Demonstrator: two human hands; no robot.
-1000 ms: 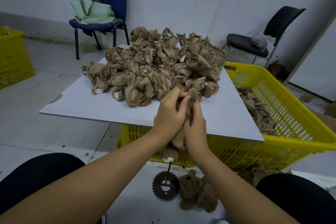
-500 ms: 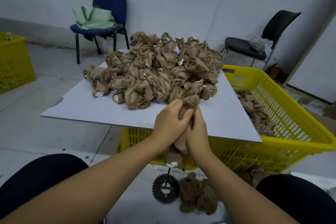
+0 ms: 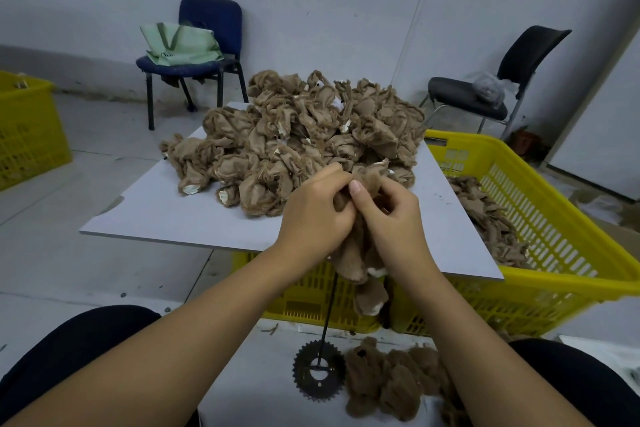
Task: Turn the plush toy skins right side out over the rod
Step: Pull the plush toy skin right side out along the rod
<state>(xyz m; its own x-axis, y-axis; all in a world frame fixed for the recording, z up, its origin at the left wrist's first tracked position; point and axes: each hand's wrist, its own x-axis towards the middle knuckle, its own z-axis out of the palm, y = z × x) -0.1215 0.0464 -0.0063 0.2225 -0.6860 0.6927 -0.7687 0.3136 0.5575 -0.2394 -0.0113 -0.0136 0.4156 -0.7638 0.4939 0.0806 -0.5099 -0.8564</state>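
Head view, with the tabletop (image 3: 173, 218) as landmark. Far left of it stands a yellow crate (image 3: 27, 128) on the floor. Behind its left corner is a blue chair (image 3: 204, 42) carrying a green bag (image 3: 180, 45). On the tabletop's far half lies a heap (image 3: 304, 135) of inside-out brown skins, some showing white patches.

At the tabletop's near edge, the left hand (image 3: 315, 215) and the right hand (image 3: 394, 215) are close together, both clamped on one skin (image 3: 360, 246): the left fingers curl round its upper part, and the right thumb and fingers pinch the fabric at the top, thumbnail up. The skin's lower limbs hang below the hands, in front of the tabletop's edge, with white ends showing.

Below the hands a thin dark rod (image 3: 329, 308) runs down to a toothed sprocket (image 3: 318, 374) on the floor; its top is hidden by the skin and hands. Just right of the sprocket lie fluffy brown turned skins (image 3: 391, 385).

Under and right of the tabletop sits a basket (image 3: 554, 218), yellow, holding more skins. Behind the tabletop's right corner is a black chair (image 3: 502, 80) with a plastic bag (image 3: 488, 90) on the seat.
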